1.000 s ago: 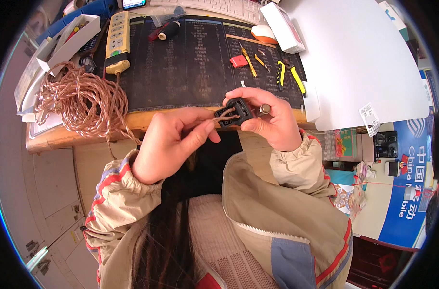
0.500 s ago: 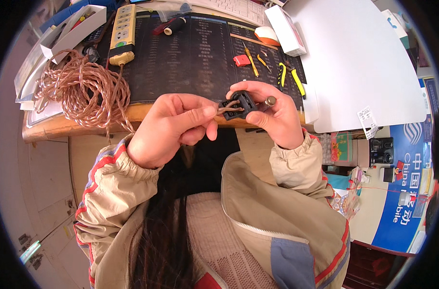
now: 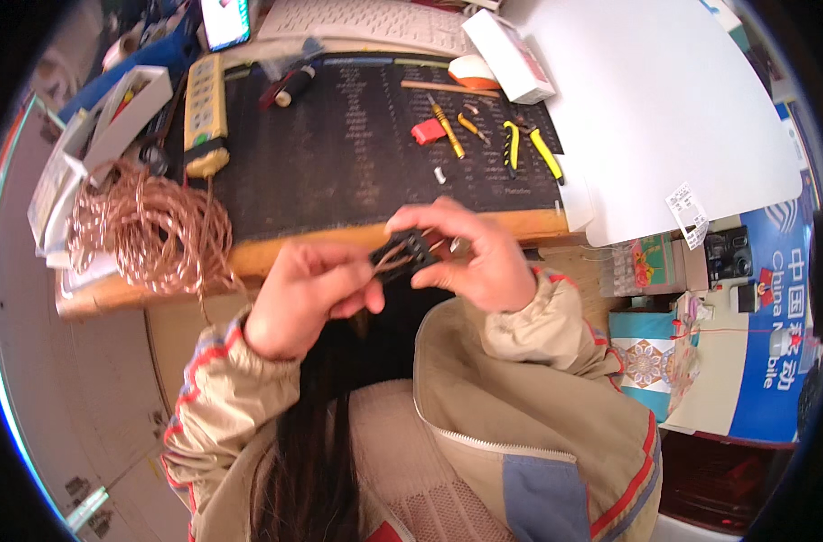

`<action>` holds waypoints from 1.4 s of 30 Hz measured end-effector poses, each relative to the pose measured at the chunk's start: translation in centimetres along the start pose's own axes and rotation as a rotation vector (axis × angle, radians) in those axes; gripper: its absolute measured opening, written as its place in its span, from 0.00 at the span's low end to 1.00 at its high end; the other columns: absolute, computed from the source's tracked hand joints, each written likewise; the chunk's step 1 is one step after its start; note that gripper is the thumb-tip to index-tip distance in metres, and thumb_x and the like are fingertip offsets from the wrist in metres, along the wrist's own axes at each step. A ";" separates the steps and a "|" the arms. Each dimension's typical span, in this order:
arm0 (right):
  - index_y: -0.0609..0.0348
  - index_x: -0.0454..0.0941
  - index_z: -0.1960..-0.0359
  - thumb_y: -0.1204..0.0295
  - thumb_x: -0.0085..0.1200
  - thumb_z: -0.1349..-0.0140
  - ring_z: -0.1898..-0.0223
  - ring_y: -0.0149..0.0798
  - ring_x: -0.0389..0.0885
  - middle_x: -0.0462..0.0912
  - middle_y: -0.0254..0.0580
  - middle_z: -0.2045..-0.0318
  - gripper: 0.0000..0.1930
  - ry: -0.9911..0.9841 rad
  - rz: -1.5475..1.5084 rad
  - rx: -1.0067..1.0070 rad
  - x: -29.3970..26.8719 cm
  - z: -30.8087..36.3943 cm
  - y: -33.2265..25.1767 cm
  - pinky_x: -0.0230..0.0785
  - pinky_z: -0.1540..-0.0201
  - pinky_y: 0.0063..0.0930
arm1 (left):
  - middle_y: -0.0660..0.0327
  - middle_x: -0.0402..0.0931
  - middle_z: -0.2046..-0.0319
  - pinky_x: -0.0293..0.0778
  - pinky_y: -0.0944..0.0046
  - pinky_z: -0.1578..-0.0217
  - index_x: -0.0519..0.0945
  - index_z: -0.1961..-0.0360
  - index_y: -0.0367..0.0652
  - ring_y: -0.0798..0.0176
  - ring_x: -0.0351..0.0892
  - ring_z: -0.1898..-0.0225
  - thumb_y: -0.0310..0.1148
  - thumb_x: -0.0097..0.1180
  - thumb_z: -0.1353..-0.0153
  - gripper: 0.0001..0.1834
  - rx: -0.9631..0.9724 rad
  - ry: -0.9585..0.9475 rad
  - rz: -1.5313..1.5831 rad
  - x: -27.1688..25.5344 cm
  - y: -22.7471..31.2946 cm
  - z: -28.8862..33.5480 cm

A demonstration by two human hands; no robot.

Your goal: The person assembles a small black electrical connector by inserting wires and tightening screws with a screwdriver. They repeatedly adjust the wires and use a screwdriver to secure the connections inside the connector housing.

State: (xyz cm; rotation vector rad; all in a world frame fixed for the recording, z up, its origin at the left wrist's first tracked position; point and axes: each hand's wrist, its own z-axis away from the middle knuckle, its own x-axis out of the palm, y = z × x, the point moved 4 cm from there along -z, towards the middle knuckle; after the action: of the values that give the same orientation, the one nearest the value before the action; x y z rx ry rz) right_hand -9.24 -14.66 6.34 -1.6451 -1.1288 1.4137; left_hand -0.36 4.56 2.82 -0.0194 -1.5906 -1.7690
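Observation:
Just off the table's front edge, my two hands meet over a small black plastic wire connector block. Thin brown wires run into it from the left. My left hand is closed, thumb and forefinger pinching at the wire side. The thumb and fingers of my right hand grip the block from the right. Beside the right fingers a small round metallic piece shows; what it belongs to is partly hidden. The left fingertips cover where the wires go.
On the dark mat lie a yellow screwdriver, a red piece, a small white piece and yellow-black pliers. A brown twisted cable coil and a yellow power strip are at left. Behind stands a white box.
Both hands with the connector block have come lower in the picture and slightly left, off the table edge. The block has turned a little. The table scene has shifted with the head.

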 end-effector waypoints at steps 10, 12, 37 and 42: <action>0.49 0.76 0.31 0.73 0.76 0.43 0.65 0.27 0.68 0.82 0.34 0.46 0.37 0.038 0.047 0.029 0.1 -0.4 2.3 0.68 0.62 0.22 | 0.64 0.82 0.71 0.60 0.75 0.74 0.84 0.63 0.36 0.79 0.67 0.75 0.33 0.54 0.24 0.13 -0.169 0.151 -0.056 -1.5 -1.1 -1.4; 0.47 0.72 0.27 0.72 0.77 0.45 0.65 0.27 0.68 0.83 0.35 0.43 0.42 0.095 0.069 -0.010 -1.4 -0.9 1.8 0.68 0.63 0.21 | 0.65 0.81 0.72 0.61 0.76 0.74 0.84 0.57 0.34 0.79 0.68 0.74 0.33 0.56 0.24 0.12 -0.102 0.144 -0.128 -1.8 0.0 -2.5; 0.60 0.81 0.58 0.82 0.65 0.37 0.66 0.38 0.88 0.88 0.43 0.64 0.09 0.305 0.569 0.103 -5.5 -2.9 6.0 0.78 0.65 0.27 | 0.51 0.81 0.56 0.77 0.53 0.51 0.84 0.54 0.36 0.46 0.80 0.54 0.20 0.67 0.43 0.14 0.634 0.542 -1.192 -0.9 2.0 -4.9; 0.62 0.83 0.58 0.84 0.65 0.38 0.70 0.24 0.83 0.88 0.36 0.68 0.08 0.267 0.395 0.130 -5.1 -4.0 4.7 0.75 0.66 0.20 | 0.53 0.81 0.56 0.79 0.55 0.55 0.85 0.54 0.34 0.49 0.82 0.56 0.15 0.65 0.46 0.17 0.831 0.420 -1.292 -1.1 1.5 -4.6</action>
State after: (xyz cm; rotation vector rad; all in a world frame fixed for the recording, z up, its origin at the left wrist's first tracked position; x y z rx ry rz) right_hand -4.64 -21.07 4.78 -1.9629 -0.5701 1.4118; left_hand 3.29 1.28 2.49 1.9847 -1.9914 -1.4908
